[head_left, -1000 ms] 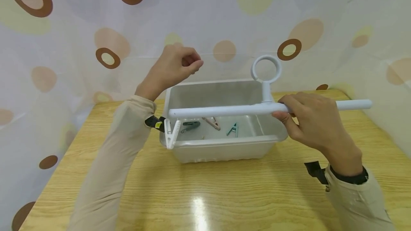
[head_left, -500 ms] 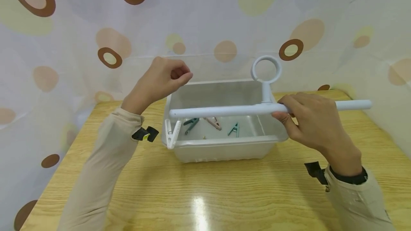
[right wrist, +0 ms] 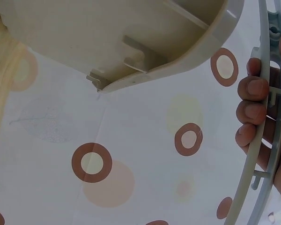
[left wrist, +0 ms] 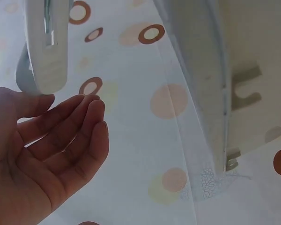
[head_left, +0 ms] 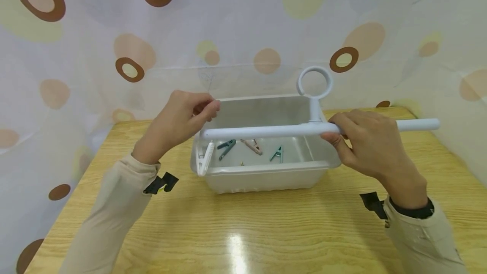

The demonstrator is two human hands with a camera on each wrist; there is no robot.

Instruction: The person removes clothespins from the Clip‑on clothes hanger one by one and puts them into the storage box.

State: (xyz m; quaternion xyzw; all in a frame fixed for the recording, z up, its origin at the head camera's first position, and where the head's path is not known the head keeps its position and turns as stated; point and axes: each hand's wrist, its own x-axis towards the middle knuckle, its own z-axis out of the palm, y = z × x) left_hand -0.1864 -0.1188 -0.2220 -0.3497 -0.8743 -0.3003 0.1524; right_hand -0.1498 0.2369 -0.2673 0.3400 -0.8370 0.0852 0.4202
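A pale clothes hanger [head_left: 262, 131] with a ring on top is held level above a basin [head_left: 266, 170]. My right hand [head_left: 365, 143] grips its bar right of the ring; in the right wrist view, curled fingers [right wrist: 253, 112] wrap the bar. My left hand [head_left: 176, 117] is beside the bar's left end, fingers loosely bent. In the left wrist view, its thumb is close to a white plastic piece [left wrist: 47, 56]; contact is unclear. A white clothespin [head_left: 205, 160] stands at the basin's front left corner, under the bar; what it is attached to is unclear.
Inside the basin lie a dark green clothespin [head_left: 227, 149], a pinkish clothespin [head_left: 252, 146] and a teal clothespin [head_left: 277, 154], with a tiny yellowish item. The basin stands on a wooden table [head_left: 236, 223] against a patterned curtain [head_left: 243, 24].
My left hand has moved down and to the left, from above the basin to beside the hanger's left end. The right hand and the hanger have stayed almost still.
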